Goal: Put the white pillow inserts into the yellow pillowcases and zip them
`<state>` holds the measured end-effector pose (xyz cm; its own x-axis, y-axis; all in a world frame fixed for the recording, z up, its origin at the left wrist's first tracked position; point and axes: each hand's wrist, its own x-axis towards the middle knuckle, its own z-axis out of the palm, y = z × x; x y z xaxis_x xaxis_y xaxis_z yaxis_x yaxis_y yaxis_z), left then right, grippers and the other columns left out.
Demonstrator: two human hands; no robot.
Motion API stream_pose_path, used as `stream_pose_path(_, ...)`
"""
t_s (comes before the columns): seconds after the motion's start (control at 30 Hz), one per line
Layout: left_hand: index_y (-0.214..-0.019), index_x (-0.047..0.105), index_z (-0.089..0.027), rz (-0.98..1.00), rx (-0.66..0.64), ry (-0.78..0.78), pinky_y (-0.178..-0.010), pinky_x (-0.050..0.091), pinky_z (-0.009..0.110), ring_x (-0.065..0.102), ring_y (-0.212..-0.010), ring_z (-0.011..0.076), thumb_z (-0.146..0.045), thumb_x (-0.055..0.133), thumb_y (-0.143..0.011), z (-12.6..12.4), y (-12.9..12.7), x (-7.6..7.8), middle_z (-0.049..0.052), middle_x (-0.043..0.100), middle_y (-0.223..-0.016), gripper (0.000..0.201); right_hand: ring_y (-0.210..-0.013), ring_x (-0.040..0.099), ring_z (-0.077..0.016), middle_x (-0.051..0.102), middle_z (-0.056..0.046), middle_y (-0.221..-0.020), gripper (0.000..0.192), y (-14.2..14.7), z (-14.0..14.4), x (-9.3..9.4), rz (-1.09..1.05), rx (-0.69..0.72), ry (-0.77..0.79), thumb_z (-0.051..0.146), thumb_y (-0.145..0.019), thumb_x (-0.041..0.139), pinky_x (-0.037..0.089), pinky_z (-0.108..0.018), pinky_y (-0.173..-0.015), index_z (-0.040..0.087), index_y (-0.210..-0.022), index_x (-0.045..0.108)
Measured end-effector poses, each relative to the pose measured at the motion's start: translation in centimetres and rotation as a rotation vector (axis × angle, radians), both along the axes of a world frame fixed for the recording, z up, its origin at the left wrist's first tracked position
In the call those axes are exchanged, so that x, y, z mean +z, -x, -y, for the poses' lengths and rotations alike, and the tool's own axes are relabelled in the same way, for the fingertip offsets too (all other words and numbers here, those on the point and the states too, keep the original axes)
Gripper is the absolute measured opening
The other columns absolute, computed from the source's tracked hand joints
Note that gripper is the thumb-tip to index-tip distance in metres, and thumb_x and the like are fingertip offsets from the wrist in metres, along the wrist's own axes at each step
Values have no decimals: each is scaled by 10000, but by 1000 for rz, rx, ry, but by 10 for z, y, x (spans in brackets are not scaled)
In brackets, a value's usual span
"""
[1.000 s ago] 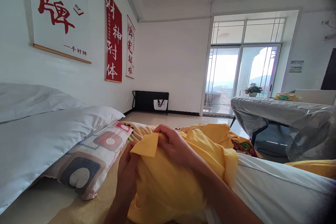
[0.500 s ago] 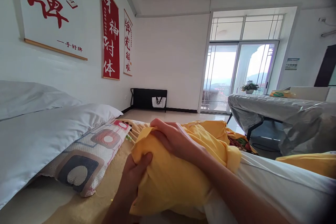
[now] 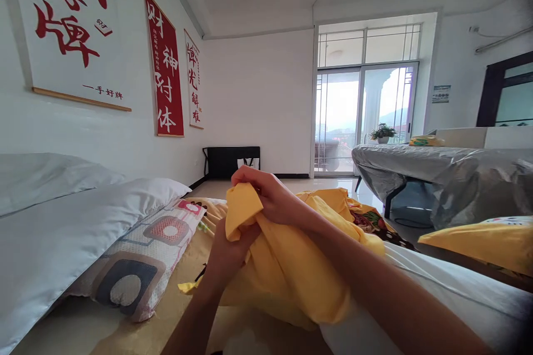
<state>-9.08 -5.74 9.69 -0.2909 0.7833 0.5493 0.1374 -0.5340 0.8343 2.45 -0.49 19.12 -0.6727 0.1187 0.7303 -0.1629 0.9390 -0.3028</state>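
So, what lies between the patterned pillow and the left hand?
In the head view: tan cloth, and lower, a yellow bit and black thing by the left hand.

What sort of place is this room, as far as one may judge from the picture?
Probably a bedroom or living room, though I cannot be certain: there are pillows on the left, a red scroll on the wall, and a large glass door.

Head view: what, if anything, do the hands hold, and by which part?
Yellow cloth, gripped at its upper end by both the left hand and the right hand.
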Motion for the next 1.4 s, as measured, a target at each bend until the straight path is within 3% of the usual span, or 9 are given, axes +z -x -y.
stream_pose_path(0.23, -993, 657, -151, 100, -234, 54, -675, 540, 306, 657, -797, 214, -364, 741, -703, 11, -6, 26, 60, 698, -877, 370, -563, 315, -89, 414, 58, -660, 114, -19, -12, 14, -125, -133, -40, 152, -792, 378, 271, -218, -553, 213, -856, 450)
stream_pose_path(0.4, -1035, 648, -172, -164, 12, -24, -811, 516, 322, 634, -986, 243, -376, 701, -729, 6, -12, 15, 79, 700, -1016, 372, -567, 334, -96, 428, 55, -644, 101, -12, -2, 6, -118, -150, -73, 172, -809, 382, 286, -221, -566, 217, -860, 457)
stream_pose_path(0.53, -1040, 637, -161, 17, 161, -67, -824, 501, 340, 618, -985, 262, -349, 749, -613, -19, -23, 3, 75, 703, -971, 480, -568, 359, -105, 453, 41, -644, 110, -4, 14, -8, -76, -222, -74, 186, -836, 387, 276, -238, -566, 224, -864, 486)
stream_pose_path(0.67, -1033, 632, -155, 250, 34, -29, -757, 514, 328, 639, -880, 239, -326, 771, -555, -32, -23, 2, 47, 700, -886, 527, -583, 388, -108, 480, 34, -667, 114, -8, 14, -14, -106, -267, -81, 212, -859, 378, 270, -238, -565, 227, -888, 487)
stream_pose_path(0.87, -893, 663, -132, 141, -193, 142, -615, 513, 299, 647, -676, 203, -327, 818, -577, -12, -4, 10, 45, 697, -760, 403, -545, 358, -114, 470, 44, -620, 161, -21, -10, -22, -87, -548, -81, 333, -925, 367, 251, -239, -563, 227, -897, 485)
stream_pose_path(1.0, -861, 688, -131, 111, -275, 217, -650, 514, 307, 652, -709, 214, -319, 809, -611, 3, 10, 8, 56, 704, -773, 335, -556, 359, -98, 435, 55, -585, 264, -26, -15, -19, 40, -402, 35, 425, -848, 517, 259, -223, -547, 204, -710, 475)
stream_pose_path(1.13, -786, 690, -146, 71, -72, 26, -604, 451, 226, 600, -678, 156, -288, 776, -632, 9, 24, 6, 7, 668, -709, 226, -594, 374, -86, 469, 53, -622, 75, -28, -8, -9, 105, -196, 73, 201, -743, 528, 272, -210, -557, 176, -673, 523)
stream_pose_path(1.27, -933, 696, -175, 56, -68, -19, -650, 452, 219, 613, -799, 172, -259, 711, -678, 12, 31, 12, 18, 693, -884, 269, -607, 389, -97, 505, 46, -627, 145, -16, 6, -12, 12, -294, 30, 92, -678, 470, 276, -216, -579, 187, -711, 574)
stream_pose_path(1.4, -1004, 668, -171, 68, -134, 41, -606, 449, 218, 614, -750, 166, -299, 707, -704, 18, 29, 15, 32, 689, -870, 328, -653, 449, -115, 566, 21, -721, 174, 3, 18, -23, -101, -376, 60, 89, -639, 482, 288, -216, -580, 192, -753, 564)
